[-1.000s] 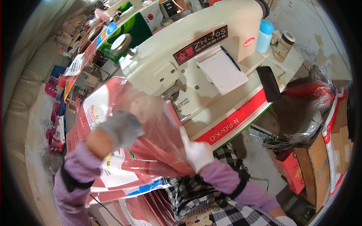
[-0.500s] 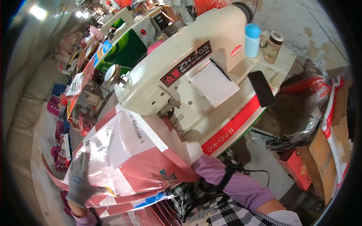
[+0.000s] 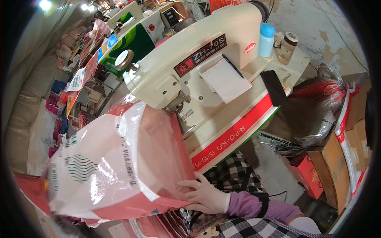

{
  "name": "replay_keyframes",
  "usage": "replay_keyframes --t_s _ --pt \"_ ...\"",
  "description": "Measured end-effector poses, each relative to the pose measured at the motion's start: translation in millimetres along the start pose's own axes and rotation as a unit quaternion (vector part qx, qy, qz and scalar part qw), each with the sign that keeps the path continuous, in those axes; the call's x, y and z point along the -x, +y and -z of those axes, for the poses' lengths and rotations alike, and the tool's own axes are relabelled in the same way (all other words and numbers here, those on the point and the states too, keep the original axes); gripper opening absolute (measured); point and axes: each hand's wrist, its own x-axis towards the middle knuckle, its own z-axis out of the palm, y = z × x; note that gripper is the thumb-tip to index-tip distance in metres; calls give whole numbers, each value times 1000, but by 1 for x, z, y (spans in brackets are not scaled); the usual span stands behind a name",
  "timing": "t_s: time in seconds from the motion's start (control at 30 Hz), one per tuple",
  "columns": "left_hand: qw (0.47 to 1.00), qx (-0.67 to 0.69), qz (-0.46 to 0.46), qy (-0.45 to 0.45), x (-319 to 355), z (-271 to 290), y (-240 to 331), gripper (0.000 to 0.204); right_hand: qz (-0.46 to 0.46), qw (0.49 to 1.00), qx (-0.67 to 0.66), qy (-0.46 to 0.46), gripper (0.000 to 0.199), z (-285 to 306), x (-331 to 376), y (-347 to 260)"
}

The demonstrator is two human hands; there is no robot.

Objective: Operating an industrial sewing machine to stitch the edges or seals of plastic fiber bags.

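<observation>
A large pink and white plastic woven bag (image 3: pixel 99 166) with printing lies across the left and middle, its white-banded edge turned toward a cream sewing machine (image 3: pixel 166 87). In a white glove, my right hand (image 3: pixel 208 194) grips the bag's pink edge, its fingers slightly apart over the material. The bag's edge passes just below and left of the machine's needle area (image 3: pixel 178 105). A dark blur at the bag's lower left corner seems to be my left hand (image 3: pixel 65 225). Its fingers are smeared and partly hidden by the bag.
A notepad (image 3: pixel 224 81) and pen rest on the machine; a black phone (image 3: pixel 274 88) lies on its bed. A blue bottle (image 3: pixel 266 41) and a brown-lidded jar (image 3: pixel 287 48) stand behind. Bundled clear plastic (image 3: pixel 323 107) and cardboard boxes (image 3: pixel 329 170) are right. A co-worker (image 3: pixel 101 25) sits far left.
The bag has shifted and turned, its lettering moving down and left. My right hand has come down from beside the machine. My left hand, spread on the bag before, has dropped lower left.
</observation>
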Motion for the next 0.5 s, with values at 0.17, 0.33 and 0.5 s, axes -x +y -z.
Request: replay_keyframes --t_s 0.17,0.33,0.5 --pt "915 350 104 -172 127 -219 162 34 -97 976 -194 6 31 -23 33 27" --pt "749 82 -480 -449 299 -432 193 36 -39 992 -40 -112 29 -22 28 15" --pt "875 -58 -96 -471 194 -557 105 28 -163 983 42 -75 43 7 41 7"
